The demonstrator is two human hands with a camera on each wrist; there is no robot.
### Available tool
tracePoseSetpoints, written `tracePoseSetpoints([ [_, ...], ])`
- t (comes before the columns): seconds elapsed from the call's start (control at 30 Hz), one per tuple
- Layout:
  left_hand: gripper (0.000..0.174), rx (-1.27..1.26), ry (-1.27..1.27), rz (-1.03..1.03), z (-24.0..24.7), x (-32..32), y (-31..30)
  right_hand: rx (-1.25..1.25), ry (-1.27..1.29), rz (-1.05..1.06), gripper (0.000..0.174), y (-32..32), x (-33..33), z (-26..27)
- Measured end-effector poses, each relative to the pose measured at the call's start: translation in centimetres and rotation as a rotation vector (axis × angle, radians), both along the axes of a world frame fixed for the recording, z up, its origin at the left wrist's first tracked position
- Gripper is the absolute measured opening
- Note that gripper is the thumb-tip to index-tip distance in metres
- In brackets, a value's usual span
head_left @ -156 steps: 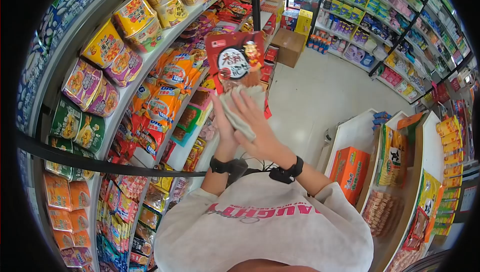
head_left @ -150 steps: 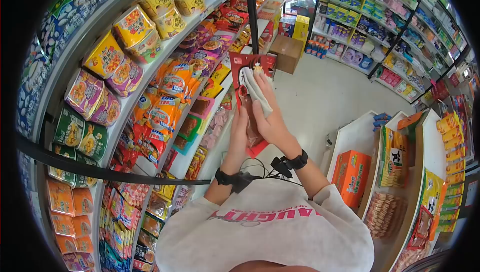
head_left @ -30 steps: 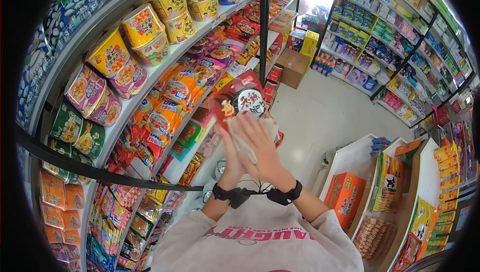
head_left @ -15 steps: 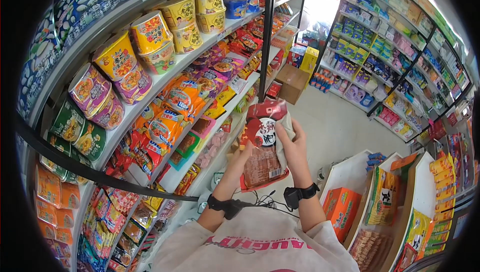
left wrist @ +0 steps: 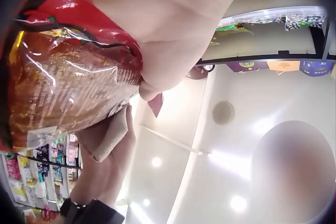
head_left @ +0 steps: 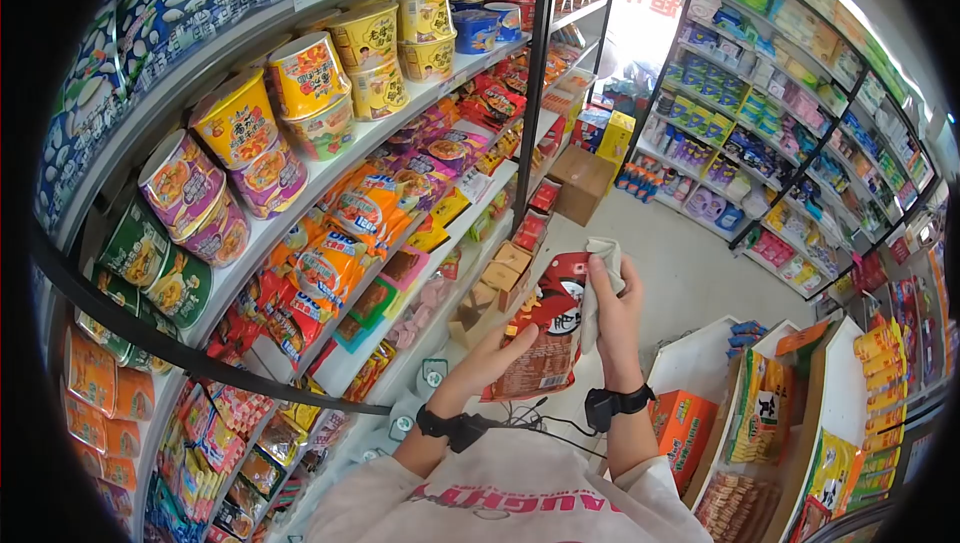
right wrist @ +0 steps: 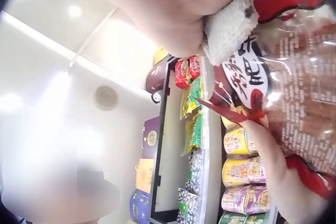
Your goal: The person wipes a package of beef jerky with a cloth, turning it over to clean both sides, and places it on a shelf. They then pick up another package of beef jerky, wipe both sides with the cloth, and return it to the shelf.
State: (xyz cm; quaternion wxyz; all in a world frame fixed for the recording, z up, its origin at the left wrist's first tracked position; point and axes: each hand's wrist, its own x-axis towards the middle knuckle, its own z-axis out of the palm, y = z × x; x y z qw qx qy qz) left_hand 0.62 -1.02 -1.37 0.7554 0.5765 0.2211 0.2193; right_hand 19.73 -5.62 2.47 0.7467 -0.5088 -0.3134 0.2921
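Two hands, one packet, one cloth nearest us. Do we agree?

Agreed. Our left hand grips the red packet by its lower edge, fingers curled under it. Our right hand pinches the pale cloth against the packet's upper right edge.

And where is the packet?

In the air before our chest, tilted, its printed back towards us. It is just off the shelf edge on our left and touches no shelf.

What differs from half a second ago?

Then we held it higher and more upright. Now it sits lower and leans left. A second ago our right palm lay flat over the cloth on the packet's face; now those fingers are bunched round the cloth.

Farther out?

One orange carton lies on the white stand to our right. One brown cardboard box stands on the floor, with one yellow box behind it. The noodle tubs overlap too much for a sure count.

Room to move?

Bare floor runs between the shelving on both sides, open from beyond the packet as far as the cardboard box.
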Motion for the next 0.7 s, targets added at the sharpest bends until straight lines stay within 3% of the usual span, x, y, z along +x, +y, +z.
tracePoseSetpoints([
  [0.13, 0.055, 0.066, 0.017, 0.000, 1.2, 0.1, -0.5, 0.034, 0.048, -0.235, 0.032, 0.0, -0.1, 0.0],
  [0.23, 0.060, 0.036, 0.018, 0.090, -1.2, 0.2, 0.1, 0.181, -0.177, -0.336, 0.037, -0.1, -0.9, 0.8],
  [0.37, 0.071, 0.214, 0.026, 0.213, -2.1, 0.6, 0.0, 0.001, -0.844, -0.007, 0.045, 0.7, -3.6, -0.6],
  [0.4, 0.073, 0.192, 0.027, 0.247, -2.3, 1.2, 0.2, 0.000, -0.865, 0.016, 0.045, 0.8, -4.5, -0.8],
  [0.5, 0.073, -0.350, -0.272, 0.274, 0.0, 1.4, -0.1, 0.015, -1.010, 0.160, 0.047, 0.5, -5.7, 0.1],
  [0.53, 0.074, -0.297, -0.238, 0.247, -0.5, 1.1, 0.1, 0.016, -1.065, 0.218, 0.049, 0.1, -6.1, 0.5],
  [0.63, 0.074, 0.189, -0.157, 0.435, -1.6, 1.8, -0.2, 0.040, -1.097, 0.259, 0.048, 0.2, -7.7, 2.2],
  [0.7, 0.071, 0.148, -0.059, 0.359, -0.3, 1.3, -0.1, 0.043, -1.134, 0.226, 0.049, 1.2, -6.6, 2.1],
])
